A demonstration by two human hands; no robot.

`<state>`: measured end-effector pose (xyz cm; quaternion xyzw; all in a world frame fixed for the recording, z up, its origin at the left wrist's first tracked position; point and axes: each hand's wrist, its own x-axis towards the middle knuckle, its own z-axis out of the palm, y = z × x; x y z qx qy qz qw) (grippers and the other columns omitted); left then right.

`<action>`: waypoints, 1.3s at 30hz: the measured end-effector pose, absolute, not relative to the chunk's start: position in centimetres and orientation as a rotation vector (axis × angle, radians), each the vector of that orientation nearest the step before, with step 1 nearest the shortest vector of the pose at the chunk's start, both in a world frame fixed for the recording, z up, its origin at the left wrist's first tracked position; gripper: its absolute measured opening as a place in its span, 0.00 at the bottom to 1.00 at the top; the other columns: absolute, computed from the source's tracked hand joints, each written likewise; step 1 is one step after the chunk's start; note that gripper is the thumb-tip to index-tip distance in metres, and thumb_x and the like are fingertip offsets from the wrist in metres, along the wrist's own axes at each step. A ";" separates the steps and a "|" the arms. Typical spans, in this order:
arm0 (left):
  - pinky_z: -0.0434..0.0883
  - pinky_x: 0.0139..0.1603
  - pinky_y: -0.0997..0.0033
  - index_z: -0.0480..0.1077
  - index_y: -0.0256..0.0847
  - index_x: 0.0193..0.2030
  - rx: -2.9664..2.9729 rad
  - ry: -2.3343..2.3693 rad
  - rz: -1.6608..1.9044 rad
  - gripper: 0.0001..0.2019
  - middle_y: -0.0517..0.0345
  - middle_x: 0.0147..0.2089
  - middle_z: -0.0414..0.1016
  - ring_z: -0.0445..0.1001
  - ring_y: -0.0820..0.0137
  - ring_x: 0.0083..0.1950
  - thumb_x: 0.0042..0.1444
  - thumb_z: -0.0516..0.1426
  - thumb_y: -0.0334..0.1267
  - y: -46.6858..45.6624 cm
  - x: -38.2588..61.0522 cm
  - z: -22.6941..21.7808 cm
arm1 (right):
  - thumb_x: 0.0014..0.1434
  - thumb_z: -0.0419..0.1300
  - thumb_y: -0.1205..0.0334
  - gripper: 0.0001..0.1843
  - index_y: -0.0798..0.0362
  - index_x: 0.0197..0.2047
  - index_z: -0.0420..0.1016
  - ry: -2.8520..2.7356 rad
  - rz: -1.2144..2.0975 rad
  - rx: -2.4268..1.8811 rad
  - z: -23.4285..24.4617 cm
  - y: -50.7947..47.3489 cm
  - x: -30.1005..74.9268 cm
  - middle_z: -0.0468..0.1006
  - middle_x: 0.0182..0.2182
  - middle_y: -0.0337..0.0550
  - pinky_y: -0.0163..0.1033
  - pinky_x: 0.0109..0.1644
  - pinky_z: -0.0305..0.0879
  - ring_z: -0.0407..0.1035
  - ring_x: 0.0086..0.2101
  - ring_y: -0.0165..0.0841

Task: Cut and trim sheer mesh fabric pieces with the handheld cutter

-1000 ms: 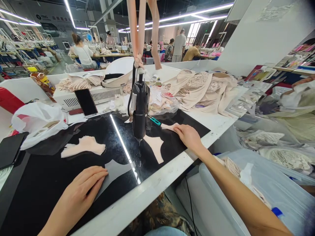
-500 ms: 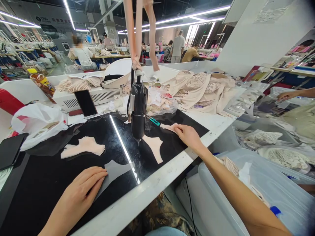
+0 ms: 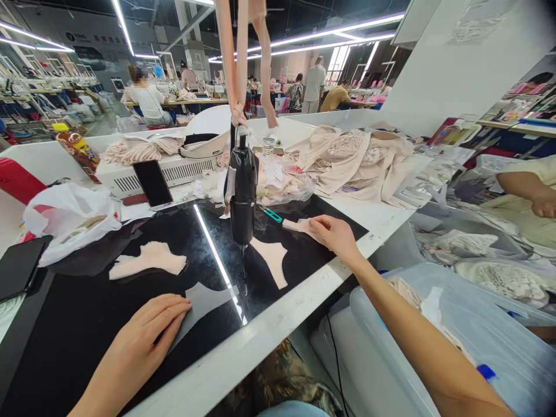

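My left hand (image 3: 150, 333) lies low on the black work surface (image 3: 78, 330), its fingers together and bent over the edge of a grey sheer cut piece (image 3: 204, 301). Between the thumb and fingers of my right hand (image 3: 336, 237) is a pale peach fabric piece (image 3: 302, 225), pinched at its near end. A black power tool (image 3: 243, 197) hangs upright from peach fabric straps (image 3: 238, 63), tip down. Right beside that tip lies a second peach piece (image 3: 273, 260). Farther left rests a thicker, stacked-looking peach piece (image 3: 150, 259). A teal cutter (image 3: 273, 215) lies near my right hand.
A leaning phone (image 3: 153, 182), a white plastic bag (image 3: 69, 220) and a bottle (image 3: 78, 150) stand at the back left. Beige garments (image 3: 356, 156) are heaped at the back right. Plastic bins (image 3: 469, 313) flank the table's right side. A co-worker's arm (image 3: 530, 191) shows far right.
My right hand has shifted slightly, and its fingers have rolled on the peach piece. The co-worker's arm at the right has moved lower. My left hand stays where it was.
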<state>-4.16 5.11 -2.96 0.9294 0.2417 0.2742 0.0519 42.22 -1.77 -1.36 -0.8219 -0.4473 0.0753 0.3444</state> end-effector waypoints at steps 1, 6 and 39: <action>0.73 0.61 0.67 0.75 0.47 0.52 2.829 0.734 0.835 0.11 0.58 0.52 0.78 0.76 0.67 0.54 0.69 0.54 0.43 5.1 -4.1 -2.9 | 0.66 0.59 0.51 0.18 0.54 0.53 0.73 -1.134 0.181 -2.102 -1.4 -1.8 42.3 0.77 0.51 0.46 0.48 0.52 0.75 0.74 0.47 0.36; 0.74 0.60 0.65 0.75 0.47 0.52 2.832 0.732 0.832 0.11 0.57 0.52 0.78 0.77 0.66 0.54 0.69 0.54 0.42 5.1 -4.1 -2.9 | 0.66 0.59 0.51 0.18 0.55 0.52 0.73 -1.037 0.112 -1.895 -1.1 -1.7 42.8 0.78 0.48 0.46 0.46 0.49 0.75 0.75 0.44 0.33; 0.76 0.58 0.66 0.77 0.47 0.50 2.819 0.761 0.846 0.12 0.56 0.51 0.80 0.79 0.66 0.52 0.69 0.54 0.45 5.0 -4.0 -2.7 | 0.66 0.59 0.52 0.18 0.55 0.53 0.73 -1.419 -0.038 -2.322 -2.1 -2.0 38.8 0.77 0.49 0.47 0.47 0.49 0.76 0.75 0.45 0.34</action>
